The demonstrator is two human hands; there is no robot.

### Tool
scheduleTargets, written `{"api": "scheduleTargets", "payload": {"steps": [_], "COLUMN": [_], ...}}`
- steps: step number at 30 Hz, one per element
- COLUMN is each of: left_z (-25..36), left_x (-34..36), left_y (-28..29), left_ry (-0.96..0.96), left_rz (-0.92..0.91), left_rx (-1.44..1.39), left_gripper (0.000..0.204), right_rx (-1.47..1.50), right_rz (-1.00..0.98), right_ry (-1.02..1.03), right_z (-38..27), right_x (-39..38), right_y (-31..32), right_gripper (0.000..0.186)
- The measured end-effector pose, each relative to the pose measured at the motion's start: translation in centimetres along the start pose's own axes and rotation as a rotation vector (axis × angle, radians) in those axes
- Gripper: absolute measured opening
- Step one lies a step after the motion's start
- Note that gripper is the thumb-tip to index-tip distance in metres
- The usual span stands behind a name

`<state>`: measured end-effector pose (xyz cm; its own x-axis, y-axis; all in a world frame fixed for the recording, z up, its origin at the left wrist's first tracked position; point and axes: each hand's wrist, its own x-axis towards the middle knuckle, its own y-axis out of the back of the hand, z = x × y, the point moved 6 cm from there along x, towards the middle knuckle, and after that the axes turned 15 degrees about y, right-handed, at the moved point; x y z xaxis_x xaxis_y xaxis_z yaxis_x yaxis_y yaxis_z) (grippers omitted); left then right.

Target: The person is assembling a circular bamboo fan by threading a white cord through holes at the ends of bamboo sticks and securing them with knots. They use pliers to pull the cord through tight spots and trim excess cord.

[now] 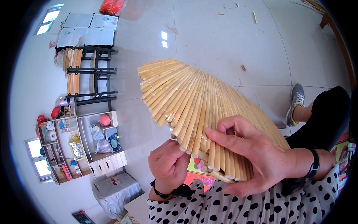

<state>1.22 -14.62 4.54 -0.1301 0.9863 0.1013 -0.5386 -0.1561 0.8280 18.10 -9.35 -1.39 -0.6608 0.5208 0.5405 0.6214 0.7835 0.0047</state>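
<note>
A curved mat of pale yellow reed stalks (197, 93), stitched together with rows of white thread, spreads out in front of me like a fan. My right hand (257, 155) grips its near right part, with thumb and fingers pressed across the stalks. At the mat's near left edge, my left hand (169, 164) is closed, its fingertips drawn together beside the cut stalk ends. Whatever those fingertips pinch is hidden or too fine to make out. Below the mat lies polka-dot cloth (238, 207) over my lap.
Pale floor tiles (209, 33) carry scattered stalk scraps (243, 68). At the left stand a shelf unit (100, 138), a black-legged folded table (95, 74) and white cabinets (89, 30). A leg with a grey shoe (296, 102) is at the right, below a wooden furniture edge (341, 48).
</note>
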Motion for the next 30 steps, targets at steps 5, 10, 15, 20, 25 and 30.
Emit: {"api": "scheduleTargets", "payload": {"steps": [5,10,15,20,25,30], "left_z": [0.2,0.2,0.3,0.3,-0.6,-0.8], "left_x": [0.5,0.7,0.8,0.8,-0.1,-0.5], "left_y": [0.2,0.2,0.5,0.5,0.7,0.7], "left_ry": [-0.067,-0.087,-0.111,-0.082,-0.008,0.062], "left_rz": [-0.012,-0.04,-0.039,-0.081,-0.058,-0.053], "left_rx": [0.039,0.033,0.021,0.047,0.015,0.041], "left_gripper": [0.023,0.024,0.023,0.023,0.023,0.02], "right_rx": [-0.01,-0.011,-0.035,-0.049,-0.068,-0.054], "right_rz": [0.006,0.0,-0.006,0.004,0.001,0.007], "right_ry": [-0.011,-0.014,-0.018,-0.009,-0.001,0.003], "right_z": [-0.1,-0.2,-0.3,-0.4,-0.5,-0.3], "right_x": [0.0,-0.1,-0.1,0.0,0.2,0.2], "right_y": [0.0,0.2,0.0,-0.1,-0.4,-0.8], "right_gripper": [0.101,0.097,0.095,0.095,0.093,0.092]}}
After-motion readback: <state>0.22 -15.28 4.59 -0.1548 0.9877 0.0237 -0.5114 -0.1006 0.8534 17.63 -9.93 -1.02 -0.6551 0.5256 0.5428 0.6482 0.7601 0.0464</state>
